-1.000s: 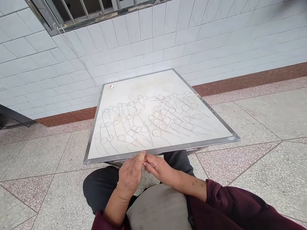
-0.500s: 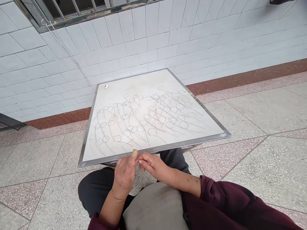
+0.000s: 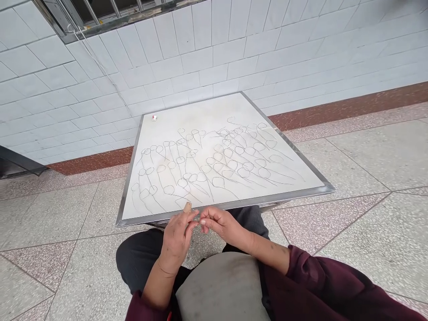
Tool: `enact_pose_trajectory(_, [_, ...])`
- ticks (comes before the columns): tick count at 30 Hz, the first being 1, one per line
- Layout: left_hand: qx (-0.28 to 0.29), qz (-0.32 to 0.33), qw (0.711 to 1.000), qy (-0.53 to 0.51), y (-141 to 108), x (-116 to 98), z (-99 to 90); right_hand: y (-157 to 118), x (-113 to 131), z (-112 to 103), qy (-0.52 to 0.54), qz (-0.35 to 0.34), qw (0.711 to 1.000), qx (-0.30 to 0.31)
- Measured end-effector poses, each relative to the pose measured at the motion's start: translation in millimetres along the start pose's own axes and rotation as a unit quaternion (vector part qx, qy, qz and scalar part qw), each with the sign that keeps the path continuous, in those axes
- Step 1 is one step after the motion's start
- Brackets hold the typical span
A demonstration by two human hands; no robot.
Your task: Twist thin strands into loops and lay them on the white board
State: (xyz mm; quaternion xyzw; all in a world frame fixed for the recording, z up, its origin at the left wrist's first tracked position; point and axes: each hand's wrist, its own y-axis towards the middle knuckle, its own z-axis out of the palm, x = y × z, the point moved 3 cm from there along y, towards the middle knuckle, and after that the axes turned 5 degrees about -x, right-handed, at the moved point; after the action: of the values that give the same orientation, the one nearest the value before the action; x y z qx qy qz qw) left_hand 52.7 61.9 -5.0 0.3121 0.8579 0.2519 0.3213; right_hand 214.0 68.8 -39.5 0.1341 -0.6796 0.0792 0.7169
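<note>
Over my lap, just off the table's near edge, my left hand (image 3: 179,234) and my right hand (image 3: 224,226) meet with their fingertips pinched close together. What they pinch is too thin or too hidden to make out. A tan wrap (image 3: 187,207) covers one finger of my left hand. Many thin dark loops with long tails, like fine wire or thread (image 3: 219,182), lie spread across the white table top (image 3: 200,107) in front of my hands.
A grey metal rim (image 3: 284,196) edges the table, which stands against a white tiled wall (image 3: 150,58). A small white and red object (image 3: 154,118) rests at its far left corner. A thin white cord (image 3: 113,82) hangs from the barred window (image 3: 117,11). Speckled stone floor (image 3: 368,169) surrounds the table.
The fingertips of my two hands have shifted slightly and drawn a little apart, still pinched. The whole view has moved a little, so the table appears further right.
</note>
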Motion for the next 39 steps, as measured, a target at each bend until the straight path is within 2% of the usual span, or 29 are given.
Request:
enact_pose_trajectory(8, [0.025,0.059,0.998,0.017,0,-1,0.1,1,6,-7,-0.067,0.014,0.998,-0.012])
enact_pose_trajectory(11, [0.020,0.067,0.997,0.029,0,-1,-0.8,1,9,-7,-0.093,0.021,0.995,0.021])
enact_pose_trajectory(15, [0.018,0.057,0.998,0.034,1,2,-3.5,-2,14,-7,-0.061,0.021,0.994,0.091])
enact_pose_trajectory(17, [0.036,0.054,0.997,0.032,2,5,-5.1,-4,14,-8,-0.071,0.029,0.990,0.117])
enact_pose_trajectory(19, [0.074,0.060,0.995,0.040,4,6,-5.8,-5,11,-10,-0.141,0.012,0.983,0.120])
enact_pose_trajectory(21, [0.117,0.066,0.990,0.051,5,8,-5.6,-6,8,-12,-0.259,-0.055,0.959,0.099])
enact_pose_trajectory(24, [0.164,0.056,0.984,0.046,7,11,-4.2,-6,6,-12,-0.420,-0.182,0.886,0.073])
enact_pose_trajectory(26, [0.191,0.048,0.980,0.038,9,13,-2.3,-7,6,-11,-0.475,-0.232,0.846,0.074])
enact_pose_trajectory(28, [0.210,0.041,0.976,0.035,10,14,-0.2,-8,8,-11,-0.501,-0.255,0.823,0.081])
enact_pose_trajectory(32, [0.226,0.038,0.973,0.031,12,16,2.0,-10,15,-13,-0.526,-0.259,0.805,0.090])
enact_pose_trajectory(39, [0.231,0.074,0.970,0.027,9,14,-0.9,-19,18,-13,-0.530,-0.260,0.801,0.097])
